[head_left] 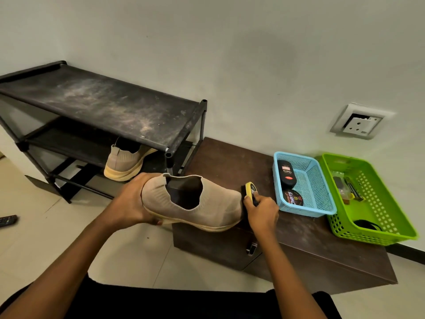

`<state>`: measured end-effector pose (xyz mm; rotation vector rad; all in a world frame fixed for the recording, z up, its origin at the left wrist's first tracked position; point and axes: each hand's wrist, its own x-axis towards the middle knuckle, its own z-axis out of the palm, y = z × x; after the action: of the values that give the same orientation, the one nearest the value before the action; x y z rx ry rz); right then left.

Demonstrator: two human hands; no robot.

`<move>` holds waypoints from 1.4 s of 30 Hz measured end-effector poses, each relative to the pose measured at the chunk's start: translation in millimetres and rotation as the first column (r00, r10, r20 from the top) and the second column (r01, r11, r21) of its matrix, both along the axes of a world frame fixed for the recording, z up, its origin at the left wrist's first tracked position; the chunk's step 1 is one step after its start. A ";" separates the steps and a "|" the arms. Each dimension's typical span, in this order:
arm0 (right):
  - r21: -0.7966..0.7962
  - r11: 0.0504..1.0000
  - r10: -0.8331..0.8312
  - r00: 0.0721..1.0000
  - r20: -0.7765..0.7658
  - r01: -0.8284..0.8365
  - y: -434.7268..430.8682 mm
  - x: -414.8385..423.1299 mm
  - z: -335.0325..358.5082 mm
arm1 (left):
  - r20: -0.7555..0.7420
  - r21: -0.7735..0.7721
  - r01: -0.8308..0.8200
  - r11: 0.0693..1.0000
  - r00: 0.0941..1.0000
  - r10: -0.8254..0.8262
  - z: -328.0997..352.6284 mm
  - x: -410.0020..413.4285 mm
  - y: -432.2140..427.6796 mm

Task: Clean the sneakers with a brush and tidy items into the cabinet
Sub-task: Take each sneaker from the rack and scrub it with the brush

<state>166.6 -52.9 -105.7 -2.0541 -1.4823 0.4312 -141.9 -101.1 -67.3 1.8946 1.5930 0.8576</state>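
Note:
My left hand point(132, 201) grips the heel of a beige knit sneaker point(213, 203), held on its side above the front left corner of the low brown cabinet point(299, 240). At the sneaker's toe, my right hand point(262, 210) holds a yellow-backed brush point(250, 191) with dark bristles against the fabric. The second beige sneaker point(124, 162) stands heel-out on the lower shelf of the black shoe rack point(103, 104).
On the cabinet top stand a blue basket point(322, 187) holding a polish bottle point(286, 172) and a round polish tin point(293, 198), and a green basket point(391, 203) with small items. A wall socket point(358, 122) is above. A remote point(8, 220) lies on the tiled floor at left.

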 end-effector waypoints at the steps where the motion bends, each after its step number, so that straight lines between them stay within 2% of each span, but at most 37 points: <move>1: 0.010 1.000 0.016 1.000 -0.022 -0.016 1.7 -0.9 5.7 | -0.038 0.083 0.027 0.996 0.999 -0.024 3.0 2.4 -3.2; 4: 0.137 0.963 0.240 0.970 -0.042 -0.233 -5.0 -15.7 27.8 | -0.202 0.332 0.135 0.934 0.977 -0.070 10.7 6.4 -8.4; 7: 0.248 0.848 0.478 0.878 0.025 -0.469 -17.5 -25.2 41.7 | -0.325 0.457 0.208 0.865 0.944 -0.056 17.3 9.5 -7.1; 9: 0.197 0.878 0.432 0.899 0.068 -0.436 -9.1 -14.0 37.0 | -0.353 0.472 0.243 0.847 0.933 -0.070 20.4 11.7 -7.5; 12: 0.108 0.967 0.235 0.971 -0.033 -0.230 7.8 6.1 32.3 | -0.361 0.455 0.271 0.848 0.927 -0.103 19.8 11.2 -8.0; 14: 0.146 0.947 0.292 0.956 -0.028 -0.285 6.2 -1.3 37.2 | -0.368 0.457 0.279 0.844 0.924 -0.107 20.1 9.9 -6.7; 16: 0.211 0.872 0.451 0.893 0.007 -0.442 -3.9 -16.0 45.8 | -0.386 0.460 0.304 0.834 0.915 -0.120 20.6 8.6 -5.7; 18: 0.231 0.832 0.513 0.858 0.023 -0.504 -7.2 -19.6 48.8 | -0.413 0.460 0.333 0.823 0.901 -0.134 22.0 9.7 -6.5; 22: 0.145 0.943 0.303 0.953 0.009 -0.301 21.3 9.3 41.6 | -0.512 0.512 0.432 0.742 0.847 -0.139 18.5 12.2 -9.5; 23: 0.142 0.946 0.294 0.956 0.011 -0.293 22.1 11.5 43.0 | -0.535 0.525 0.452 0.721 0.834 -0.134 17.9 12.6 -9.9; 25: 0.213 0.892 0.402 0.915 0.032 -0.400 12.8 -2.1 53.8 | -0.562 0.547 0.472 0.692 0.819 -0.114 19.1 14.1 -7.3; 27: 0.291 0.759 0.596 0.801 0.047 -0.582 -7.8 -23.7 68.5 | -0.596 0.549 0.503 0.668 0.795 -0.110 19.9 16.2 -5.5; 29: 0.301 0.691 0.664 0.742 0.096 -0.657 -18.7 -31.4 69.7 | -0.629 0.551 0.531 0.644 0.771 -0.096 22.4 19.7 -4.5; 30: 0.293 0.719 0.627 0.770 0.119 -0.631 -14.2 -25.9 66.9 | -0.638 0.551 0.537 0.639 0.765 -0.094 22.9 21.7 -5.5; 33: 0.231 0.889 0.397 0.917 0.038 -0.395 14.0 7.3 53.7 | -0.656 0.542 0.548 0.637 0.750 -0.088 21.4 24.3 -9.3; 35: 0.221 0.924 0.316 0.949 0.022 -0.313 18.0 10.5 52.3 | -0.652 0.544 0.548 0.636 0.753 -0.091 19.9 24.3 -8.5; 37: 0.281 0.871 0.411 0.911 0.031 -0.402 3.5 -6.5 60.4 | -0.665 0.539 0.559 0.630 0.742 -0.090 18.0 22.1 -7.4; 39: 0.310 0.750 0.600 0.798 0.052 -0.584 -19.5 -25.0 67.2 | -0.703 0.539 0.597 0.595 0.707 -0.073 16.9 23.1 -9.4; 40: 0.311 0.725 0.631 0.773 0.058 -0.615 -21.5 -27.3 67.1 | -0.720 0.542 0.618 0.570 0.691 -0.065 15.1 23.6 -9.6; 42: 0.316 0.794 0.533 0.845 0.047 -0.519 -5.9 -17.4 57.1 | -0.743 0.536 0.637 0.554 0.667 -0.048 12.6 24.7 -13.0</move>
<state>149.2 -58.8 -48.5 -1.3516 -1.9527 0.4112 -117.2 -114.1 -54.8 3.3528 1.0479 0.7585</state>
